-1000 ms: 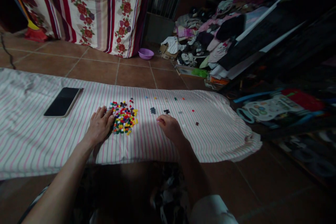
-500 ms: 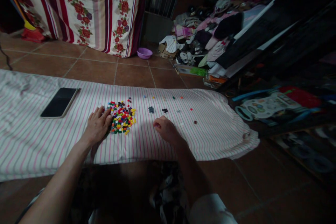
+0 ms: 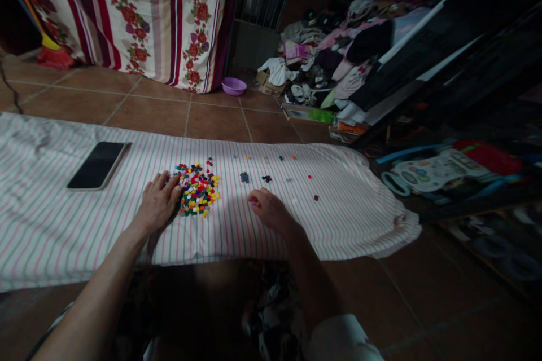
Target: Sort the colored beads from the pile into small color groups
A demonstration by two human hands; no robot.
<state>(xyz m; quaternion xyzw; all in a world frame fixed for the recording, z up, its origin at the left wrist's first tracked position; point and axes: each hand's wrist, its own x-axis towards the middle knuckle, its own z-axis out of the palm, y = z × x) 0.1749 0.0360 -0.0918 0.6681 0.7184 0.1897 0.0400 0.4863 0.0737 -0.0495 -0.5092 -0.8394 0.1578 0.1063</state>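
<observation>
A pile of small multicoloured pieces (image 3: 199, 189) lies on the striped cloth (image 3: 228, 237). At its left edge rests my left hand (image 3: 158, 200), open and palm down, its fingertips touching the nearest pieces. My right hand (image 3: 267, 207) is closed just right of the pile, with a small purple piece (image 3: 253, 201) pinched between thumb and fingers. Beyond it sit a cluster of dark grey pieces (image 3: 244, 177) and a cluster of black pieces (image 3: 266, 179). Single pieces lie apart from these, among them a red piece (image 3: 309, 177), a dark brown piece (image 3: 315, 198) and a green piece (image 3: 280, 158).
A phone (image 3: 98, 166) lies on the cloth left of my left hand. Past the cloth, a purple basin (image 3: 234, 86) stands on the tiled floor near a floral curtain (image 3: 156, 17). Heaped clothes (image 3: 322, 56) fill the back right, and a dark shelf leans in from the right.
My right hand has turned slightly, and the purple piece in its fingers now shows. My left hand stays beside the pile. The whole view has shifted very slightly.
</observation>
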